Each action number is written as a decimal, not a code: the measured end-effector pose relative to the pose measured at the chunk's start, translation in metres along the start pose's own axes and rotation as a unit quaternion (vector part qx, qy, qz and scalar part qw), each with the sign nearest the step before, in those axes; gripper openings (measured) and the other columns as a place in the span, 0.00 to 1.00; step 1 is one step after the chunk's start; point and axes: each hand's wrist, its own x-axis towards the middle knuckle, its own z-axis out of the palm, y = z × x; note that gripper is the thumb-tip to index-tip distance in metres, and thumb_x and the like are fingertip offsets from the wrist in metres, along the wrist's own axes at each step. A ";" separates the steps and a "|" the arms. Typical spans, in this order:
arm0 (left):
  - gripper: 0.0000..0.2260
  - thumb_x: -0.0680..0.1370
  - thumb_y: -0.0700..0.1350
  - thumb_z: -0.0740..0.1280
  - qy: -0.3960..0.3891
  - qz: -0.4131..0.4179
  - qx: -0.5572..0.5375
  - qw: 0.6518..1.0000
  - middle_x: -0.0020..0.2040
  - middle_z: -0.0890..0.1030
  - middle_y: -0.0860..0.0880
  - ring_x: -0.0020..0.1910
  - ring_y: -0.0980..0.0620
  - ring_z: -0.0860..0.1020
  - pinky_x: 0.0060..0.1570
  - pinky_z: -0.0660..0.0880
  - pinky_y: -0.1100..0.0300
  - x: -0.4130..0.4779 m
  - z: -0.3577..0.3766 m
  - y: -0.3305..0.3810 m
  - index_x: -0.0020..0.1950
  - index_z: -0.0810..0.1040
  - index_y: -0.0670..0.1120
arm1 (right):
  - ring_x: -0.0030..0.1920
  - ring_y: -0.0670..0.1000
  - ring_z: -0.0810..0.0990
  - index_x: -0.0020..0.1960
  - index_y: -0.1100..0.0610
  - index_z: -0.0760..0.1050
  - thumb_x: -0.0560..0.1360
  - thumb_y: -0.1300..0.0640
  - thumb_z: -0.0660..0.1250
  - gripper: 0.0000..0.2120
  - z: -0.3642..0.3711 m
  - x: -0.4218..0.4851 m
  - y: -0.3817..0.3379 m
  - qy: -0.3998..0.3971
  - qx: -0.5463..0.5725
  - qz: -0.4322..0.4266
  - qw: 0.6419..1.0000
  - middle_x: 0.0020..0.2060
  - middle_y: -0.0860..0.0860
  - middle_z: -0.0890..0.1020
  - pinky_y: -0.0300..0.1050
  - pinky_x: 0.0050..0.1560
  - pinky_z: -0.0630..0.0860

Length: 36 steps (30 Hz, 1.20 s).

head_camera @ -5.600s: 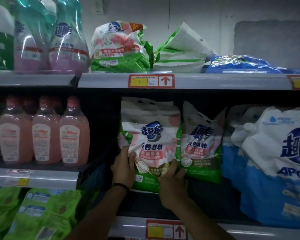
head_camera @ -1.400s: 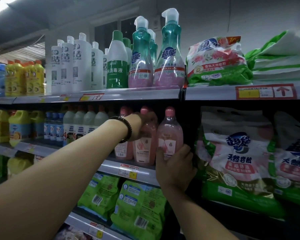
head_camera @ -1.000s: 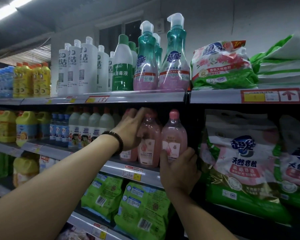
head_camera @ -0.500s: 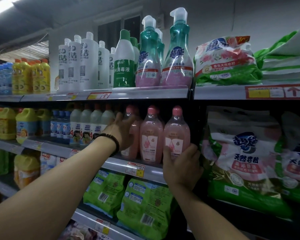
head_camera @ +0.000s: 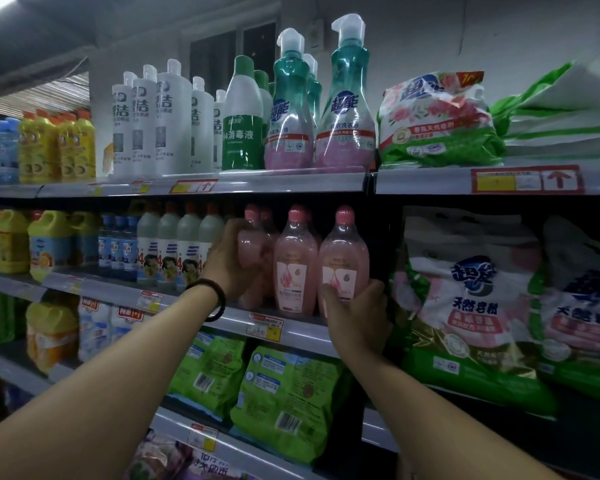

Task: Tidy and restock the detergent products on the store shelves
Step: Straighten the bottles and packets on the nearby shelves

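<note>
A few seconds before, both hands had been on the soap powder bag [head_camera: 465,306]. By this moment they had moved left to the three pink bottles on the middle shelf [head_camera: 302,336].

The left hand [head_camera: 232,258] had been up near the bottle tops a moment before. Now its grip was clamped round the side of the left pink bottle [head_camera: 253,244]. The right hand [head_camera: 357,320] had stayed low, its grip wrapped round the bottom of the right pink bottle [head_camera: 343,265]. The middle pink bottle [head_camera: 295,268] stood free between them. It had leaned a little before, and now it stood straight.

All three bottles stood in a neat row near the front edge. The labels on the middle and right ones faced out. The left label was hidden by the hand. It looked like this little row was nearly tidy, and only a last nudge might be left.

The shelf was gray metal with a price tag [head_camera: 264,327] on its edge. The top shelf [head_camera: 291,180] held white bottles [head_camera: 153,116] and tall pump bottles [head_camera: 347,98]. Green bags [head_camera: 284,393] lay on the shelf below. Yellow jugs [head_camera: 45,240] stood far to the left. The room was dim, with a plain wall [head_camera: 465,29] behind the shelves.
</note>
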 end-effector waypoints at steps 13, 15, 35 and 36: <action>0.32 0.82 0.32 0.60 -0.113 0.080 -0.041 0.989 0.71 0.76 0.50 0.58 0.44 0.82 0.47 0.82 0.55 0.018 -0.007 -0.009 0.72 0.65 0.69 | 0.54 0.56 0.82 0.61 0.48 0.67 0.59 0.32 0.67 0.36 -0.010 -0.004 0.002 -0.052 0.061 0.026 0.996 0.57 0.50 0.80 0.62 0.61 0.79; 0.33 0.81 0.31 0.57 -0.135 0.058 -0.029 0.989 0.68 0.77 0.47 0.50 0.40 0.82 0.44 0.82 0.48 0.020 -0.006 -0.005 0.71 0.66 0.68 | 0.54 0.57 0.82 0.60 0.48 0.67 0.59 0.31 0.67 0.35 -0.010 -0.005 0.001 -0.056 0.051 0.027 0.997 0.56 0.49 0.80 0.62 0.62 0.79; 0.34 0.79 0.42 0.67 -0.237 0.040 0.357 0.903 0.77 0.58 0.41 0.73 0.35 0.68 0.65 0.77 0.45 0.044 -0.016 0.040 0.79 0.57 0.66 | 0.55 0.59 0.79 0.58 0.46 0.62 0.67 0.40 0.75 0.28 -0.010 -0.007 0.002 -0.067 0.011 0.009 0.998 0.57 0.51 0.74 0.61 0.59 0.79; 0.33 0.79 0.41 0.66 -0.240 0.048 0.384 0.890 0.76 0.59 0.39 0.72 0.35 0.68 0.65 0.75 0.46 0.043 -0.016 0.046 0.79 0.58 0.63 | 0.55 0.59 0.79 0.57 0.46 0.62 0.68 0.40 0.74 0.28 -0.010 -0.007 0.002 -0.067 0.011 0.008 0.998 0.57 0.51 0.74 0.62 0.58 0.79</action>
